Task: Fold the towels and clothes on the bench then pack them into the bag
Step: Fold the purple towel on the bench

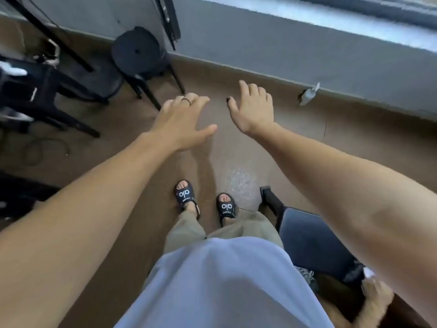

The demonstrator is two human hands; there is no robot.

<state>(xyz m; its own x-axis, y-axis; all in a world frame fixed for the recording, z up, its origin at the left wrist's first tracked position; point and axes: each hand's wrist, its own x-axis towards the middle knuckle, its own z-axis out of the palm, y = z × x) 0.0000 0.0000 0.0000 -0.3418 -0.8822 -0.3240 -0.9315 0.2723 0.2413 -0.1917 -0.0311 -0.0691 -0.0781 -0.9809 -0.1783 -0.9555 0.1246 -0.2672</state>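
Hands empty: left hand [182, 124] and right hand [251, 110] spread wide over bare floor [260, 162], no towels, bench or bag in view, so likely pre-fold; next move means locating the laundry.

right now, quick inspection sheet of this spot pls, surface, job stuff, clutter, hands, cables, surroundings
surface: brown floor; no bench in view
job's things: dark folded cloth at lower right, kind unclear; no bag seen
clutter: black stool; black chair at left
grippers: left hand and right hand both open, held out, holding nothing
cables: dark cable on the floor at left
surroundings: grey wall; person stands in black sandals
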